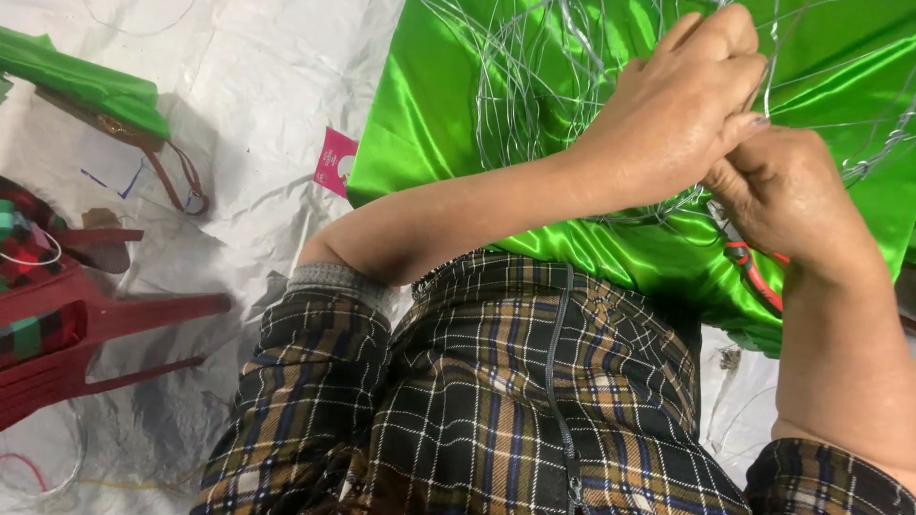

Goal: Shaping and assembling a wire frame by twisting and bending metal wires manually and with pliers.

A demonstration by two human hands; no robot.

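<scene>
A shiny green satin cloth (448, 105) lies spread in front of me, with a tangle of thin silver wire (520, 86) on top of it. My left hand (673, 114) reaches across the cloth and pinches a strand of the wire near the top. My right hand (787, 191) meets it from the right, fingers curled on the same wire. A red-handled tool (759, 277) shows under my right wrist, resting on the cloth; its head is hidden.
A white crinkled plastic sheet (258, 86) covers the floor. A dark red plastic stool (86, 324) stands at the left with plaid fabric on it. A folded green cloth (86, 86), a brown strap and a small pink tag (336, 160) lie nearby. Loose wire loops lie bottom left.
</scene>
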